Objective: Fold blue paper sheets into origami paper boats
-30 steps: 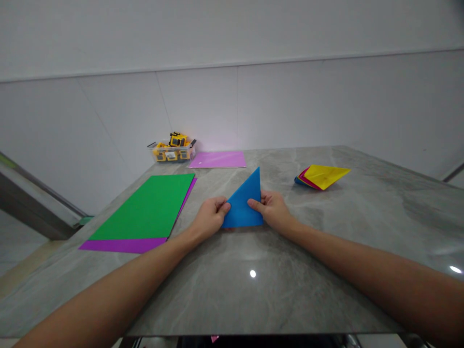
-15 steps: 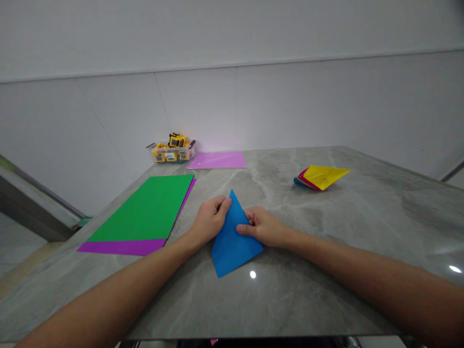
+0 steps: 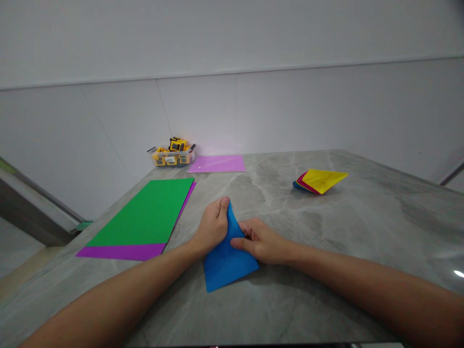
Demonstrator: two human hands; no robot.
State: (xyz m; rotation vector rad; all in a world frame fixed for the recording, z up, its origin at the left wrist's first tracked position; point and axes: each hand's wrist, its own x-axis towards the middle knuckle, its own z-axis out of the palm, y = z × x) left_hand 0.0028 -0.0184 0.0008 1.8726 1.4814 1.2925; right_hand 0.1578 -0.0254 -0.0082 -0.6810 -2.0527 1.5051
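Note:
A folded blue paper (image 3: 226, 263) lies on the grey marble table (image 3: 326, 251) in front of me, one point aimed away from me and a corner toward me. My left hand (image 3: 213, 224) pinches the paper's far point with curled fingers. My right hand (image 3: 263, 240) rests on the paper's right side, its fingers curled and gripping that edge. Both hands touch the paper and nearly meet above its middle.
A green sheet (image 3: 148, 212) lies on a purple sheet (image 3: 119, 251) at the left. A pink sheet (image 3: 217, 164) and a clear box of yellow toy vehicles (image 3: 172, 154) sit by the wall. Folded yellow, pink and blue papers (image 3: 321, 180) are stacked at the right.
The blue paper has been turned and drawn closer to me: a second ago it stood as an upright triangle, now it lies flatter with a corner toward me. Both hands moved with it.

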